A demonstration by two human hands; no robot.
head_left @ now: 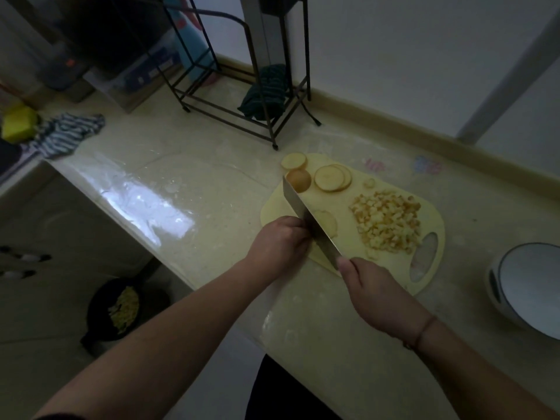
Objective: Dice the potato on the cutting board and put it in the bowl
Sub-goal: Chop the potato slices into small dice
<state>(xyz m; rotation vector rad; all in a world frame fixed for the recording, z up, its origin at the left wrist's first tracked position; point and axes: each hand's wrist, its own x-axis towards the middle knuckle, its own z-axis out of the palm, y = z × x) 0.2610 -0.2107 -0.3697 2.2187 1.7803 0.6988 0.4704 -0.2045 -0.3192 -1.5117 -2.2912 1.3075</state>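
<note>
My right hand: wrapped round the knife handle, lower centre
My left hand: fingers curled, pressing potato slices beside the blade
Diced potato: heaped right on cutting board
Bowl: right edge

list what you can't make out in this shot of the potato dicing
All in the head view:
- Bowl: cut off by the right edge, so its contents cannot be seen in full.
- Potato slice under the knife: partly hidden by the blade and left hand.
- Knife handle: covered by the right hand.
- Dark pan on the floor: too dim and blurred to identify its contents.
</note>
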